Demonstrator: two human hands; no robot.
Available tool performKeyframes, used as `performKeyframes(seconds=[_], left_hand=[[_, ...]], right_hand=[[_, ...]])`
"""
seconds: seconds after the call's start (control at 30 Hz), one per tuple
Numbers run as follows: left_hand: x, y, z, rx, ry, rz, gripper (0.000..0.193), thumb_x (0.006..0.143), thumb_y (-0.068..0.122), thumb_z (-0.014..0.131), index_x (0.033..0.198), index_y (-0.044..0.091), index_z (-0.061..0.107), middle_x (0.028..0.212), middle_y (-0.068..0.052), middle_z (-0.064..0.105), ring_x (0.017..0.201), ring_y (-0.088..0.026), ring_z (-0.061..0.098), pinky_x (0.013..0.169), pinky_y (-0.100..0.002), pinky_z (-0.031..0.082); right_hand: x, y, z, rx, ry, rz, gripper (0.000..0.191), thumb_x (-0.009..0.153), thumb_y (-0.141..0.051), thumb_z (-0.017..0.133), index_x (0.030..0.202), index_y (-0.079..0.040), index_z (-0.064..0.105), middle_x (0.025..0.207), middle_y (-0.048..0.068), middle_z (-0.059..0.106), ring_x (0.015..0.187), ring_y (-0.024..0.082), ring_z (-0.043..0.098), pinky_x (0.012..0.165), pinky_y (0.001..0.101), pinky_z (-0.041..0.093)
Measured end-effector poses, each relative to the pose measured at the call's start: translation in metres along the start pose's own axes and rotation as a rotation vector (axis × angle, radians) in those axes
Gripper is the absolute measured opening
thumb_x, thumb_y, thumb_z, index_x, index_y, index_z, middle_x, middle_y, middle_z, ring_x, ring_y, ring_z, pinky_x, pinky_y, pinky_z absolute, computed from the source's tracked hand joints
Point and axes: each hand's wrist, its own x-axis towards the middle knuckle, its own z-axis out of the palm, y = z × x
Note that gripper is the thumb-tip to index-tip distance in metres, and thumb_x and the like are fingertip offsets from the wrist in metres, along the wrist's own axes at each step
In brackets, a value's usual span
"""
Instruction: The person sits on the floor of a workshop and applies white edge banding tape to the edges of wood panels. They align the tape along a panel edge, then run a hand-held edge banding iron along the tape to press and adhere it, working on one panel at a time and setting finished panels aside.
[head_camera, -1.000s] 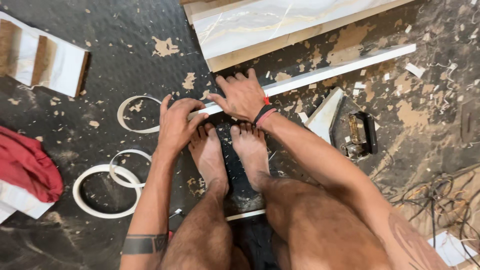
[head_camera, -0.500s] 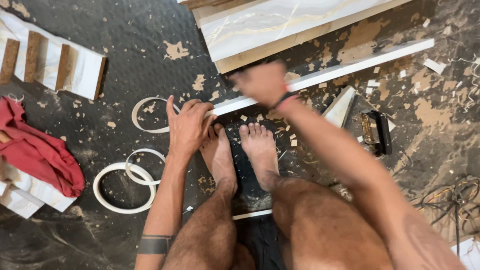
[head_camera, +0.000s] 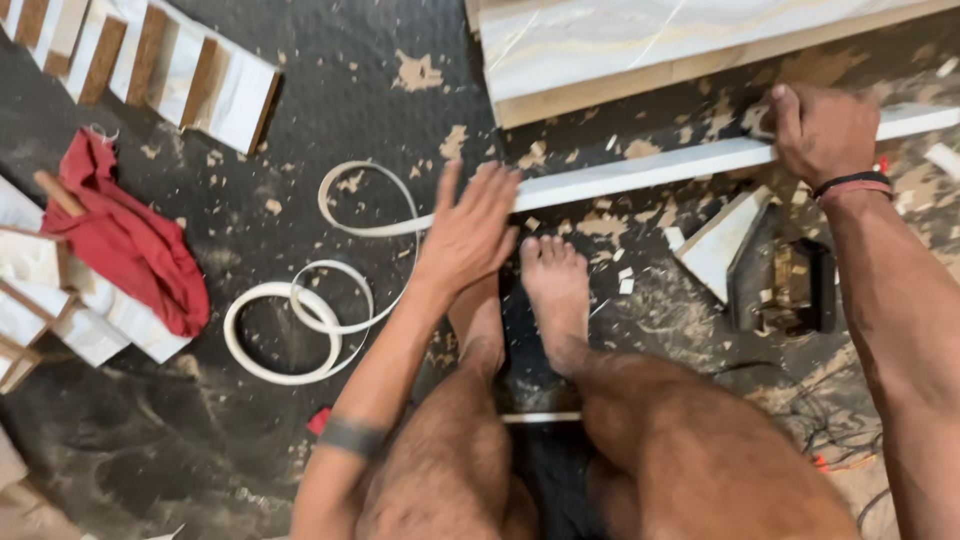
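Since half a second ago our right hand (head_camera: 822, 130) has slid well out along the long white strip (head_camera: 640, 172), away from our feet, and our left hand (head_camera: 468, 232) has shifted from beside the toes to the strip's near end. The right fingers are curled over the strip's far part, gripping it; a dark band and a red one circle that wrist. The left fingers are spread wide and flat, pressing down where the strip meets the thin curl of edge banding (head_camera: 368, 200); they hold nothing. The strip lies on the dark floor (head_camera: 330, 90), running aslant just below the pale board (head_camera: 640, 45), with wood chips scattered around it. Our right foot (head_camera: 556, 285) rests just below the strip. A coil of white banding (head_camera: 285, 332) lies left of our left arm, a red cloth (head_camera: 130, 245) farther left.
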Motion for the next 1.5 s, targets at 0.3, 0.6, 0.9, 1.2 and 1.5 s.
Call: performKeyframes(seconds=[0.3, 0.6, 0.9, 1.2, 1.5], left_hand=[[0.025, -0.019, 0.01, -0.292, -0.134, -0.492, 0.053, 0.103, 0.044, 0.045, 0.139, 0.008, 0.061, 0.123, -0.013, 0.069, 0.117, -0.026, 0.062, 0.12, -0.057, 0.029], [0.037, -0.009, 0.025, -0.088, -0.09, -0.338, 0.06, 0.086, 0.053, 0.068, 0.114, 0.001, 0.063, 0.098, -0.018, 0.064, 0.092, -0.036, 0.059, 0.081, -0.051, 0.041], [0.007, -0.027, -0.002, -0.141, -0.136, -0.121, 0.036, 0.094, 0.032, 0.069, 0.121, 0.008, 0.063, 0.11, -0.009, 0.066, 0.105, -0.03, 0.061, 0.09, -0.046, 0.044], [-0.015, -0.073, -0.028, -0.356, 0.195, -0.481, 0.022, 0.106, 0.025, 0.056, 0.114, 0.009, 0.069, 0.109, -0.01, 0.07, 0.108, -0.031, 0.063, 0.101, -0.046, 0.043], [0.003, -0.084, 0.012, -0.21, 0.008, -0.376, 0.034, 0.106, 0.04, 0.055, 0.106, 0.011, 0.072, 0.101, -0.006, 0.074, 0.1, -0.027, 0.063, 0.101, -0.046, 0.04]], right_hand=[[0.018, -0.033, 0.032, 0.076, -0.185, 0.122, 0.073, 0.123, -0.043, 0.03, 0.063, -0.01, 0.052, 0.054, 0.008, 0.045, 0.053, 0.027, 0.04, 0.062, 0.0478, 0.039], [0.027, -0.096, 0.048, 0.278, -0.202, -0.206, 0.04, 0.109, -0.041, 0.051, 0.097, -0.009, 0.073, 0.092, 0.017, 0.07, 0.088, 0.036, 0.064, 0.082, 0.0497, 0.048], [-0.004, -0.074, 0.024, 0.11, -0.404, -0.449, 0.042, 0.083, -0.031, 0.077, 0.118, -0.012, 0.066, 0.11, 0.009, 0.069, 0.108, 0.03, 0.066, 0.097, 0.0452, 0.052], [-0.032, -0.024, 0.064, -0.195, -0.333, -0.383, 0.059, 0.076, -0.042, 0.085, 0.125, -0.013, 0.068, 0.108, 0.008, 0.069, 0.104, 0.024, 0.064, 0.098, 0.0395, 0.05], [-0.051, 0.016, 0.099, -0.045, -0.31, -0.307, 0.038, 0.084, -0.034, 0.09, 0.11, -0.012, 0.073, 0.097, 0.007, 0.065, 0.091, 0.024, 0.06, 0.087, 0.0341, 0.05]])
